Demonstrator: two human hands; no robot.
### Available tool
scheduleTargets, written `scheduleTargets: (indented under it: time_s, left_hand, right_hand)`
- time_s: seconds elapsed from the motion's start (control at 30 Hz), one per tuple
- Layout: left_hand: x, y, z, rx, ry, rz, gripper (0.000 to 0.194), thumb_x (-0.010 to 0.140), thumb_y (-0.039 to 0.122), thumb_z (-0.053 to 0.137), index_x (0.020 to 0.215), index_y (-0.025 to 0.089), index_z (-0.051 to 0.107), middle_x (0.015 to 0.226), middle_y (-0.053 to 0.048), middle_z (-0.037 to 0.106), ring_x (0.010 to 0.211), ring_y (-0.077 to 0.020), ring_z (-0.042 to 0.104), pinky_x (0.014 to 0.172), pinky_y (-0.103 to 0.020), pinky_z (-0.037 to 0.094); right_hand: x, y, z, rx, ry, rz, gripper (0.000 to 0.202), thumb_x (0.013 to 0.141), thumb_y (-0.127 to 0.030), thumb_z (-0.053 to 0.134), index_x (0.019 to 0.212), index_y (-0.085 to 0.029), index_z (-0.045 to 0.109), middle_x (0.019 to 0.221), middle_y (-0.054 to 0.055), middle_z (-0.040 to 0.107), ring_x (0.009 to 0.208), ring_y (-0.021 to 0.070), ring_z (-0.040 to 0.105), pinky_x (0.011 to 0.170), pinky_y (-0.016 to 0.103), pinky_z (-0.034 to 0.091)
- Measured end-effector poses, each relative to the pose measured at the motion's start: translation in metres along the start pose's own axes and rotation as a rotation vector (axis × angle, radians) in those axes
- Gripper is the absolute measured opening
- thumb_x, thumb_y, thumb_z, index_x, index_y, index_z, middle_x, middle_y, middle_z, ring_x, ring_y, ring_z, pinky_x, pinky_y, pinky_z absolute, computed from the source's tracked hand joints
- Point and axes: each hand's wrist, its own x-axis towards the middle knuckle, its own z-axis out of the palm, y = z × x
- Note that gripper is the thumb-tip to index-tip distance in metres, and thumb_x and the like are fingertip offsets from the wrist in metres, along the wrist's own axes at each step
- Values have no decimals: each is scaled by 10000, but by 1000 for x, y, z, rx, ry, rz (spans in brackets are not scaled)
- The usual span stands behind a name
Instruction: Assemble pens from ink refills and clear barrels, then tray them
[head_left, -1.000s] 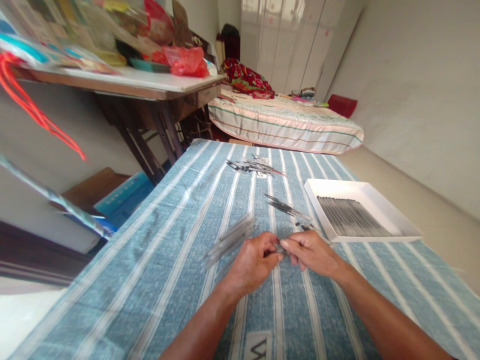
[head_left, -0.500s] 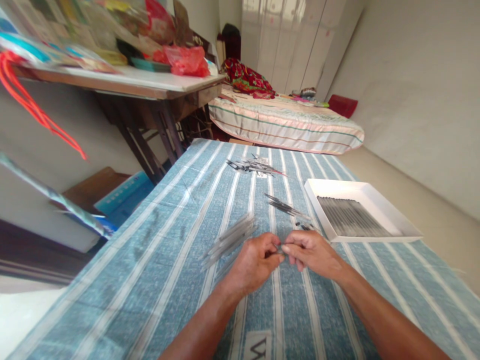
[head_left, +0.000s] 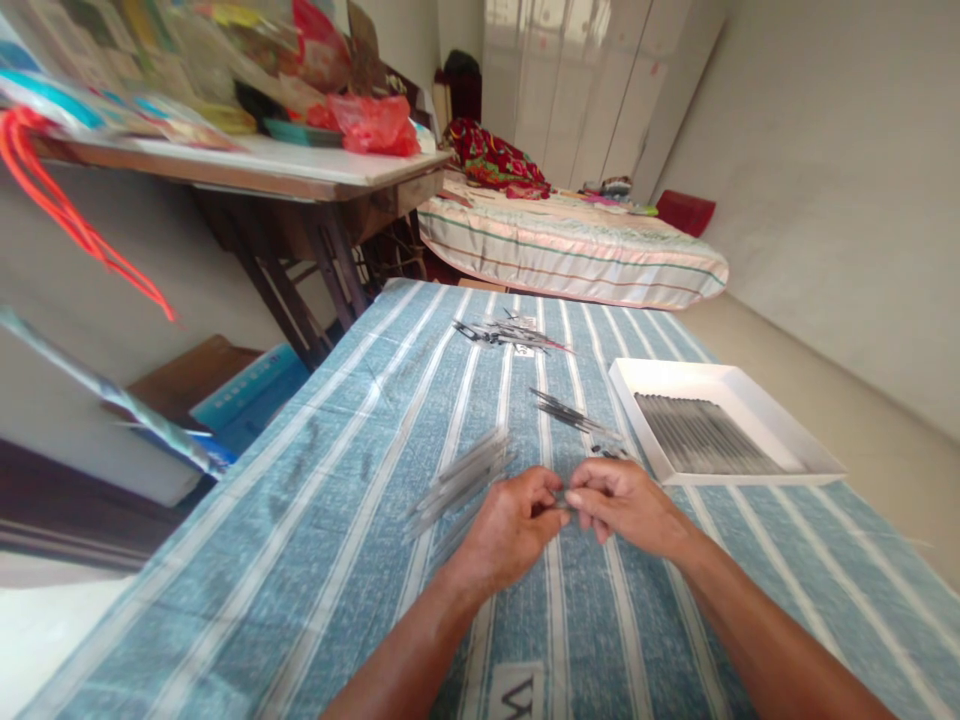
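My left hand (head_left: 514, 520) and my right hand (head_left: 622, 503) meet fingertip to fingertip above the striped cloth. Both are closed in a pinch around something small and dark that the fingers mostly hide. Beside my left hand lies a loose pile of grey translucent sticks (head_left: 465, 478). Just beyond my right hand are small black pieces (head_left: 609, 452), partly covered by it. Thin dark rods (head_left: 566, 411) lie a little farther out. To the right, a white box (head_left: 772, 400) holds a neat row of dark sticks (head_left: 701, 435).
A blue and white striped cloth (head_left: 300, 560) covers the table. Near its far end is a heap of thin black and clear parts (head_left: 510, 333). A side table (head_left: 300, 165) with bags stands at the left; a bed (head_left: 570, 245) is beyond.
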Motion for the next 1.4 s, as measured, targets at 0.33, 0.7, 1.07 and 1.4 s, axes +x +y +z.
scheduleTargets:
  time_s: [0.33, 0.7, 1.07, 1.4]
  left_hand:
    - [0, 1, 0, 10, 19, -7, 65, 746, 177, 537, 810, 174, 547, 581, 48, 543, 528, -100, 465, 499, -206, 336]
    - [-1, 7, 0, 154, 52, -3, 73, 742, 176, 533, 811, 182, 555, 611, 46, 547, 549, -109, 490, 530, -216, 353]
    - [0, 5, -8, 234, 17, 116, 180, 821, 245, 469, 792, 188, 637, 660, 11, 586, 621, -135, 526, 597, -240, 391]
    - [2, 5, -9, 351, 99, 95, 88, 782, 220, 518, 721, 186, 571, 653, 21, 555, 607, -123, 511, 586, -233, 381]
  right_hand:
    - [-1, 5, -1, 46, -27, 24, 360, 784, -514, 541, 707, -162, 537, 523, -34, 574, 380, 76, 513, 374, 179, 382]
    - [0, 1, 0, 32, -24, 49, 399, 807, -507, 504, 599, -167, 492, 501, -27, 576, 369, 69, 505, 365, 173, 361]
    - [4, -9, -18, -31, 33, 23, 383, 792, -476, 537, 573, -164, 499, 473, -28, 565, 353, 58, 485, 367, 156, 351]
    - [5, -16, -33, -108, 100, 4, 369, 820, -432, 497, 564, -166, 498, 474, -27, 553, 358, 68, 492, 386, 172, 365]
